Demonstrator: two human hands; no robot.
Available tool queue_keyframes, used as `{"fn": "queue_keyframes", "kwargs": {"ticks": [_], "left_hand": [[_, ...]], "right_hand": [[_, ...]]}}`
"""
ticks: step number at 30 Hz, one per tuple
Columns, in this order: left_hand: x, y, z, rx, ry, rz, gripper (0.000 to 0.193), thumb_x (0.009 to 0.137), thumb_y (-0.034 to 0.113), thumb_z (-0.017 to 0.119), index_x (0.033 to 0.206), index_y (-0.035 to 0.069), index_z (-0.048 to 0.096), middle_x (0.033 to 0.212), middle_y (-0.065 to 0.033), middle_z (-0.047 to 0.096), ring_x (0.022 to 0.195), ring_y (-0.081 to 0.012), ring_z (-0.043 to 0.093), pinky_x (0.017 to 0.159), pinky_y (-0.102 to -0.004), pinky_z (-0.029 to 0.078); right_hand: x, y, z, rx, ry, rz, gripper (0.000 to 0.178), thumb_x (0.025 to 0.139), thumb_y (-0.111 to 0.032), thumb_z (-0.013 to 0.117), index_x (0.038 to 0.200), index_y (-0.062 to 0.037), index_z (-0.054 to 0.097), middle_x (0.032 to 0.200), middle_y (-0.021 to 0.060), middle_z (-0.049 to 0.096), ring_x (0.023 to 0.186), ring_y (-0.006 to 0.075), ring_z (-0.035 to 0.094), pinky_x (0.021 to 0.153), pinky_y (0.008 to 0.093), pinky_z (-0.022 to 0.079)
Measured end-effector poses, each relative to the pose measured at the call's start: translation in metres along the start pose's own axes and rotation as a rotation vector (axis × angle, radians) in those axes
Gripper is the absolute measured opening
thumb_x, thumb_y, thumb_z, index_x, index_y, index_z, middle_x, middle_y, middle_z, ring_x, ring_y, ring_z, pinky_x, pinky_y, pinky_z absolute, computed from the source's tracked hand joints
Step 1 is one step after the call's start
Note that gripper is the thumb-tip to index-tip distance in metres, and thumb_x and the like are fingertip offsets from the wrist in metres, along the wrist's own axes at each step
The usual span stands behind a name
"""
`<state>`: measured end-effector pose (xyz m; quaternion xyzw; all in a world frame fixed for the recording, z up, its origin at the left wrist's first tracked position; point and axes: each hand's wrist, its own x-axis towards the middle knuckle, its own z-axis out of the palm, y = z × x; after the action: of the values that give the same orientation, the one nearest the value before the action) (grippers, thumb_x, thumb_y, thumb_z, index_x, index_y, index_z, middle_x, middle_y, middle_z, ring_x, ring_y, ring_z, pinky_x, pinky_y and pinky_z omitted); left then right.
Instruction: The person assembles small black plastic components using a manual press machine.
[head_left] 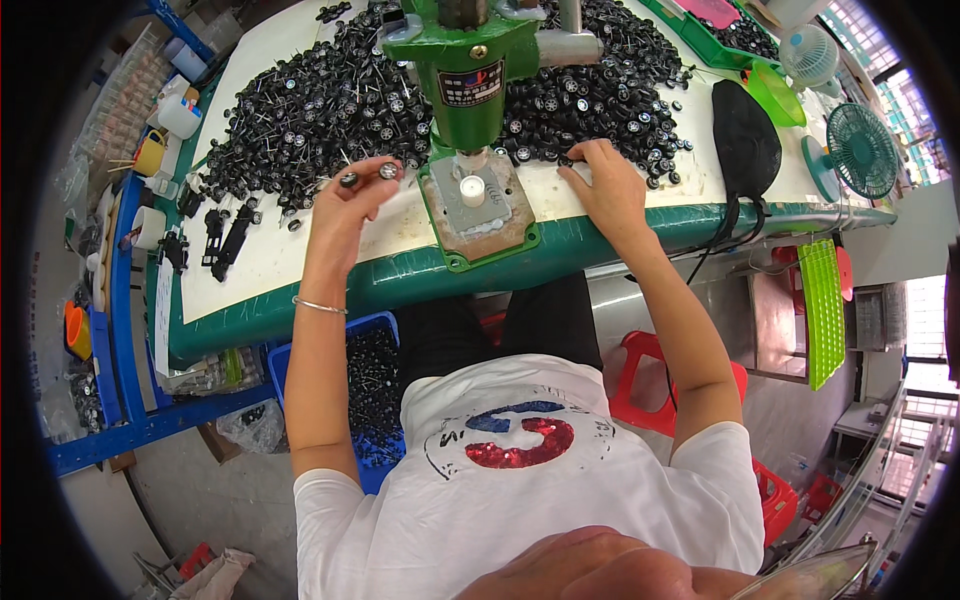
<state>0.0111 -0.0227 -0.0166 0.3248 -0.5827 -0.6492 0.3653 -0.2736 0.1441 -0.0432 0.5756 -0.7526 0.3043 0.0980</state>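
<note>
My left hand [345, 206], left of the press, is closed with its fingertips together. Two small black toy wheels [388, 171] with silvery hubs show at its fingers; whether an axle joins them is hidden. My right hand [612, 190] rests at the front edge of the wheel pile [560, 105], thumb and forefinger apart, with nothing visible between them. Between my hands stands a green hand press [470, 90]. Its ram is above a round white seat [472, 188] on a grey plate [490, 213] fixed to the base.
Black toy chassis parts [232, 238] lie at the table's left. A black cap-like pouch [747, 140] and a green fan [862, 152] stand to the right. Below the green table edge [390, 285], a blue crate [282, 372] holds more wheels. Red stools [640, 385] are beside my legs.
</note>
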Motion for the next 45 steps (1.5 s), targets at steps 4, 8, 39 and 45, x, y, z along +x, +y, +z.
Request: {"fn": "queue_keyframes", "kwargs": {"ticks": [4, 8, 39, 45], "left_hand": [[-0.010, 0.002, 0.014, 0.011, -0.012, -0.036, 0.022, 0.080, 0.002, 0.070, 0.101, 0.000, 0.068, 0.090, -0.0062, 0.070, 0.073, -0.0057, 0.061, 0.050, -0.0182, 0.034], [-0.017, 0.004, 0.022, -0.038, 0.065, -0.072, 0.016, 0.081, 0.005, 0.071, 0.094, -0.003, 0.069, 0.083, -0.0077, 0.070, 0.062, -0.0034, 0.057, 0.045, -0.0171, 0.029], [-0.019, 0.013, 0.060, 0.037, -0.067, 0.079, 0.010, 0.076, 0.005, 0.075, 0.086, 0.002, 0.072, 0.083, 0.0003, 0.066, 0.073, -0.0050, 0.056, 0.054, -0.0185, 0.035], [-0.014, 0.008, 0.063, 0.091, -0.135, 0.131, 0.015, 0.073, 0.005, 0.076, 0.085, -0.002, 0.071, 0.081, -0.0028, 0.067, 0.075, -0.0086, 0.060, 0.070, -0.0226, 0.046]], "right_hand": [[0.003, -0.003, 0.008, 0.001, -0.004, 0.035, 0.021, 0.078, -0.016, 0.068, 0.096, -0.0095, 0.059, 0.089, 0.0048, 0.061, 0.078, 0.0253, 0.061, 0.066, 0.0386, 0.047], [0.000, -0.013, -0.001, 0.171, -0.129, 0.208, 0.023, 0.078, -0.009, 0.065, 0.100, -0.0086, 0.057, 0.089, 0.0045, 0.062, 0.073, 0.0226, 0.058, 0.067, 0.0361, 0.047], [0.009, -0.086, 0.016, 0.984, -0.222, 0.132, 0.035, 0.083, -0.015, 0.068, 0.114, -0.0021, 0.060, 0.105, 0.0074, 0.058, 0.095, 0.0159, 0.058, 0.085, 0.0299, 0.045], [0.045, -0.070, -0.016, 1.105, -0.102, 0.337, 0.034, 0.089, -0.014, 0.061, 0.120, -0.0019, 0.057, 0.108, 0.0058, 0.063, 0.094, 0.0115, 0.060, 0.087, 0.0280, 0.047]]}}
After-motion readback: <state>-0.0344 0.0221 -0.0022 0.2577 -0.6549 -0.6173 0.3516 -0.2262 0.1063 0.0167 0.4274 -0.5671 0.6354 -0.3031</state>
